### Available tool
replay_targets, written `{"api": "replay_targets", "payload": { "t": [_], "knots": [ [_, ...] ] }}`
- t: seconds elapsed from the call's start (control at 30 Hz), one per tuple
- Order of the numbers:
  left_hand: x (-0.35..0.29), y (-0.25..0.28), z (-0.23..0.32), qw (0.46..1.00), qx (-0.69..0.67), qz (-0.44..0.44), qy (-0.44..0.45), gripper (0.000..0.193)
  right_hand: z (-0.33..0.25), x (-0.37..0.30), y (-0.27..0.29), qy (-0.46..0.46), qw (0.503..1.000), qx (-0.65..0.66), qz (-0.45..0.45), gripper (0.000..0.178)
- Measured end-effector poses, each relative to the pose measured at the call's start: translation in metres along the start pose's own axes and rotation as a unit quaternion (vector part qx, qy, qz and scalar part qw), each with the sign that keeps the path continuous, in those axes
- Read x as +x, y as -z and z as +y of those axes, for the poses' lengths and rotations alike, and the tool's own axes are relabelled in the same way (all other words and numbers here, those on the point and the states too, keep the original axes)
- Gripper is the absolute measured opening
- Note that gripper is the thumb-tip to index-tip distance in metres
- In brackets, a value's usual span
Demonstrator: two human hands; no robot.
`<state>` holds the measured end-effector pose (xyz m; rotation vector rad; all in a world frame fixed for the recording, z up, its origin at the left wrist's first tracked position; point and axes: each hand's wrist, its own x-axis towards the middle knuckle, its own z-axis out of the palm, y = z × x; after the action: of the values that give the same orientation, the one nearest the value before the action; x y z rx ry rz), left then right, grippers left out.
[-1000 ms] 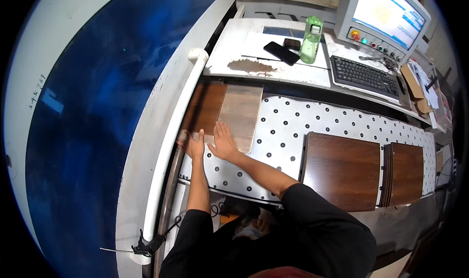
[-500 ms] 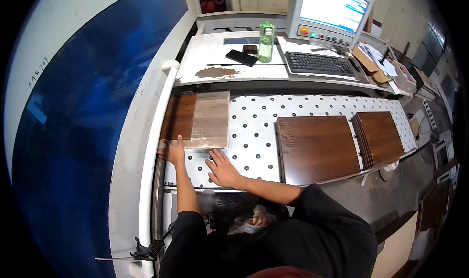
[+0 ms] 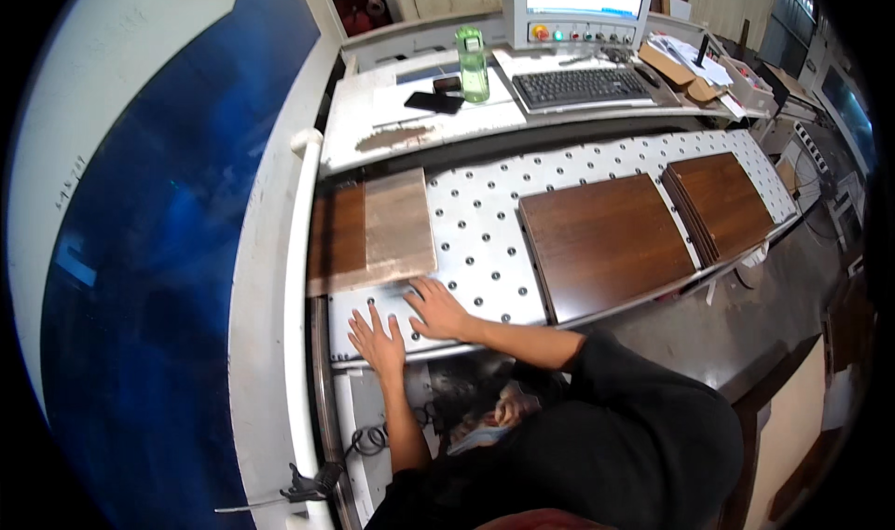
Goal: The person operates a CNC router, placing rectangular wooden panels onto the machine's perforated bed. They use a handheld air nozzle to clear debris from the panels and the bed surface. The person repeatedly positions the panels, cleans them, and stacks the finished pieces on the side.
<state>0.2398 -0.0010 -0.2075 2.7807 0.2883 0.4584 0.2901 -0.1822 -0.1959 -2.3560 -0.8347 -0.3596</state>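
Note:
My left hand is open with its fingers spread, over the near edge of the white studded table. It holds nothing and is apart from the boards. Beside it, my right hand is open too, fingertips at the near edge of a pale wood-grain board. A dark brown panel lies at the left of that board, close to the white rail. Right of my hands rests a stack of dark brown panels, and beyond it a second stack with several edges showing.
A white rail and a machine cover with a blue window bound the left. The shelf behind bears a green bottle, a black phone, a keyboard and a monitor. Papers lie at the right.
My left hand has come off the dark panel and drawn back to the table's near edge. My right hand stays near the pale board's edge. The view has shifted.

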Motion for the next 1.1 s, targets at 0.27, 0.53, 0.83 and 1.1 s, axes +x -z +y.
{"api": "replay_targets", "payload": {
  "t": [0.27,0.53,0.83,1.1],
  "knots": [
    [-0.001,0.002,0.008,1.000,-0.003,0.023,0.007,0.057,-0.001,-0.005,0.005,0.000,1.000,0.003,-0.003,0.056],
    [0.002,-0.002,0.006,0.998,-0.037,0.041,0.003,0.057,0.004,-0.004,-0.002,0.001,1.000,-0.003,0.024,0.052],
    [-0.003,-0.007,-0.001,0.998,-0.038,0.057,-0.009,0.054,-0.001,-0.006,0.003,-0.005,1.000,-0.003,-0.002,0.053],
    [0.005,-0.011,-0.002,0.996,-0.035,0.077,-0.023,0.053,0.003,-0.001,0.004,-0.001,1.000,-0.007,0.010,0.052]
  ]
}}
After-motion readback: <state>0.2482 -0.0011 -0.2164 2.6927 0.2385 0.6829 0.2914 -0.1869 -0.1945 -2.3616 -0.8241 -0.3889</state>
